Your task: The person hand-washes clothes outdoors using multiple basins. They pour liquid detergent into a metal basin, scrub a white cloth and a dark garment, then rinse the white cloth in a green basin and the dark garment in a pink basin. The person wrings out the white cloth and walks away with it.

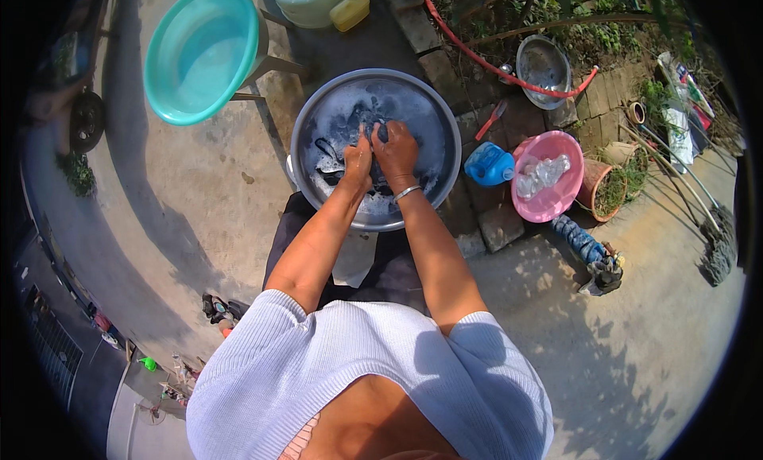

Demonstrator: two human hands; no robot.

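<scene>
In front of me, a round grey basin point(296, 134) holds soapy water with white suds. Dark wet cloth point(383, 132) lies in the water, and part of it shows between my hands. My left hand point(358, 159) and my right hand point(396, 151) are close together over the middle of the basin. Both are closed on the cloth, thumbs side by side. A thin dark strap or loop point(325, 147) floats left of my left hand. A silver bangle point(407, 193) circles my right wrist. The cloth's full shape is hidden by foam.
Right of the basin stand a blue jug point(489, 164) and a pink basin point(582, 182) with clear plastic inside. A red-handled brush point(492, 120), metal bowl point(520, 62) and red hose point(477, 58) lie beyond. A turquoise tub point(151, 70) sits upper left; mops point(719, 245) lie far right.
</scene>
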